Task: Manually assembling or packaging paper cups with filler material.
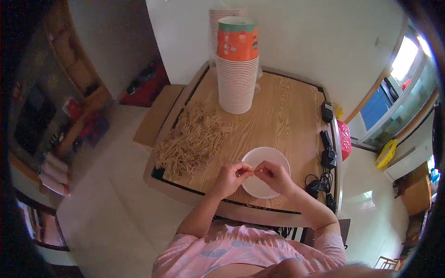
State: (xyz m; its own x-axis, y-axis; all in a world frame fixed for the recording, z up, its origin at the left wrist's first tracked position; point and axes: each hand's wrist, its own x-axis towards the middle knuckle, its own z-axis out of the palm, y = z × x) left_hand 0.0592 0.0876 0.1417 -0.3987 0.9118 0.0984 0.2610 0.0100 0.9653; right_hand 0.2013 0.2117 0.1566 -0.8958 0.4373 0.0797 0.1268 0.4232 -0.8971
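My left hand and my right hand meet over the near rim area of a white round bowl or tub. The fingertips of both pinch a small, thin, brownish-orange strand between them; it is too small to name surely. Left of the hands lies a loose heap of dry, tan, stringy, branching pieces, spread over the tabletop. Beneath my hands, part of the bowl's inside is hidden, and I cannot make out anything in it.
The wood-grain table has a dark edge strip. At its back stands a tall stack of paper tubs, the top one orange and green. Black power adapters and cables line the right edge. A red basket sits beyond it.
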